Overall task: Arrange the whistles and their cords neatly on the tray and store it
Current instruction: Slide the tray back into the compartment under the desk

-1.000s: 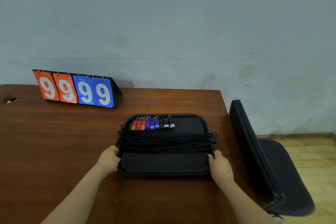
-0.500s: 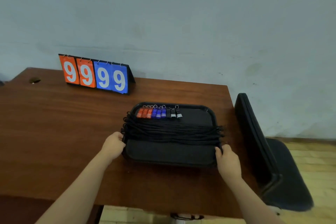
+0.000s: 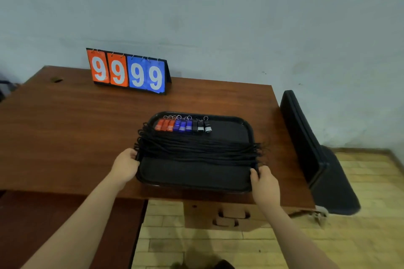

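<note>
- Tray [image 3: 196,178]: black, rectangular with rounded corners, on the right half of the brown wooden worktop [image 3: 65,137], its near long side close to the worktop's front edge. Cannot tell whether it rests fully on the surface or is slightly raised.
- Whistles [image 3: 182,125]: one tight row in the tray's far left part. Left to right: three orange, three blue, three black with silver ends. Metal rings point toward the far rim.
- Cords [image 3: 196,148]: black, bundled in a band across the tray's middle from left to right. Loops overhang both short sides.
- Left grip [image 3: 125,165]: clasps the tray's left short edge, fingers curled at the rim just below the cord loops.
- Right grip [image 3: 265,183]: holds the right short edge near the front corner, thumb on top of the rim.
- Scoreboard [image 3: 127,71]: stands at the back of the worktop, well apart from the tray. Two orange and two blue cards, each showing 9.
- Black padded chair [image 3: 317,159]: beside the worktop's right end, on the wooden floor [image 3: 371,181].
</note>
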A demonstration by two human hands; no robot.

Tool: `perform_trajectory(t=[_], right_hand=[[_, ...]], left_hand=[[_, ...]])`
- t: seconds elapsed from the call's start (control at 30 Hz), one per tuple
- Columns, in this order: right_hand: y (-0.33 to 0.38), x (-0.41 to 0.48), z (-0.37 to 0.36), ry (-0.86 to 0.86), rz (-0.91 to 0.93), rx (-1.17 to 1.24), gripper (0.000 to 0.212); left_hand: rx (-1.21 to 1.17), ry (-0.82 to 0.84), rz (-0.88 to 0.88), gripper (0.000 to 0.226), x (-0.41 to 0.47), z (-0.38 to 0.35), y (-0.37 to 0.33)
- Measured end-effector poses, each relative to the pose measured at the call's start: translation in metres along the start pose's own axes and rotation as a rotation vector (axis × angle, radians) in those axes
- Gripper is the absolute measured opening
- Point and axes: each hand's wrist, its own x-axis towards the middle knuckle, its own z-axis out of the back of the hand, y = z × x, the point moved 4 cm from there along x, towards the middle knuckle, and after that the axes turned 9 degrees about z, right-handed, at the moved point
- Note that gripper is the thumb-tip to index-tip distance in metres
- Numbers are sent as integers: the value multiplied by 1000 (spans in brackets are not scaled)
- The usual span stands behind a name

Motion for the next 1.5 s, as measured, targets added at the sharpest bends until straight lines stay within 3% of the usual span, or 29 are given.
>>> perform_trajectory(t=[0.3, 0.7, 0.9, 1.1, 1.27, 1.5], right_hand=[[-2, -34, -11, 74, 95, -7, 23], [3, -78, -43, 229, 236, -20, 26], [32, -119, -83, 296, 211, 0, 23], [85, -200, -147, 371, 75, 108, 29], [119, -264, -204, 367, -41, 98, 18], [153, -310, -261, 422, -65, 99, 19]], left_hand=[[-102, -94, 83, 31, -42, 10, 55], [-30, -139, 254, 39, -73, 19, 153], [-1, -140, 265, 42, -59, 61, 201], [47, -116, 258, 35, -37, 132, 262], [110, -84, 251, 30, -17, 189, 321], [152, -36, 249, 21, 15, 234, 384]])
